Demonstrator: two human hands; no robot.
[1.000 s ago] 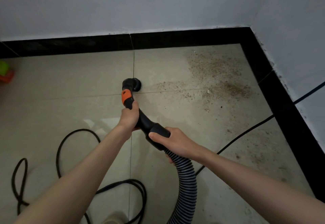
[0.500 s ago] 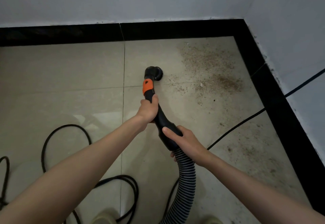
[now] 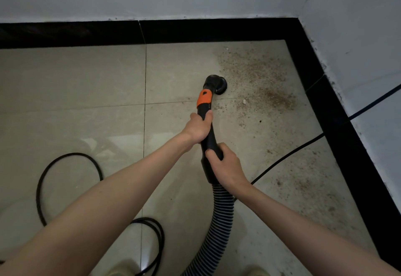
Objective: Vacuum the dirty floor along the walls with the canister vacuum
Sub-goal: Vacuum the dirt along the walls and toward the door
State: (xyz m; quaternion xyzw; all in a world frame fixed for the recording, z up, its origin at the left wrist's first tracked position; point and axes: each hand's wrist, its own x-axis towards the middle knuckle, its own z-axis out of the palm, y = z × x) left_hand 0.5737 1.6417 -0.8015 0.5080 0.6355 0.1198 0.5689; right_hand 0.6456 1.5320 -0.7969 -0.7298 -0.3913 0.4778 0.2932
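Beige tiled floor (image 3: 71,84), black skirting (image 3: 195,30); dirt (image 3: 260,80) scattered toward the far right corner. Black wand (image 3: 209,137) gripped by left hand (image 3: 198,127) and right hand (image 3: 227,168); nozzle (image 3: 216,83) set at the dirt's edge.

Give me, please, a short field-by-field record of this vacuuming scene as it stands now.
left hand: left hand grips the black wand below the orange collar
right hand: right hand grips the wand where the ribbed hose joins
nozzle: round brush head on the tile at the dirt's left edge
dirt: brown grit patch toward the corner
cable: black cable looped on the floor, left
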